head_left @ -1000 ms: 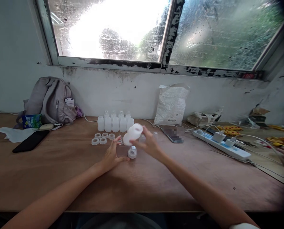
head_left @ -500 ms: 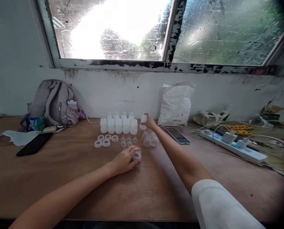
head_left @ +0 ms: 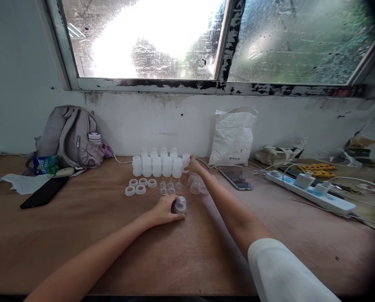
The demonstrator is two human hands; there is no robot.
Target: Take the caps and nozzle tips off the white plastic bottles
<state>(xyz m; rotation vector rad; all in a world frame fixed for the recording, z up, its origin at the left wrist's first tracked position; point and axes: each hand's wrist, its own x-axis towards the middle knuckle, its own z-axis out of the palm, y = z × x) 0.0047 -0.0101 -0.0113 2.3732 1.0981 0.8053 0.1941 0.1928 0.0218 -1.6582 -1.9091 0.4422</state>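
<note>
- Wall, pale painted plaster point(head_left: 127, 121), stained under the sill.
- Worktop, brown wood-grained board point(head_left: 112, 260), set against the wall.
- Window, metal-framed with black flaking paint point(head_left: 225, 46); panes wet or grimy, left one glaring.
- Backpack, grey-mauve fabric point(head_left: 66, 134), upright at left rear.
- Bag, crinkled white plastic point(head_left: 233, 136), leaning on the wall.
- Power strip, long white plastic point(head_left: 313, 194), at right, plugs seated.
- Phone, flat black slab point(head_left: 44, 193), at left.
- Left hand point(head_left: 166, 209): fingers and thumb curled around the domed cap.
- Right hand point(head_left: 194, 165): fingers closed on the rightmost bottle.
- Bottle, waisted translucent white plastic point(head_left: 185, 159), at the row's right end.
- Bottle row, five, same make point(head_left: 157, 167), standing at mid-rear; clear-topped pieces behind.
- Domed cap, clear plastic point(head_left: 181, 205), upright on the worktop.
- Rings, five, frosted white plastic point(head_left: 130, 193), before the row.
- Teats, small, clear, cone-shaped point(head_left: 163, 185), beside the rings.
</note>
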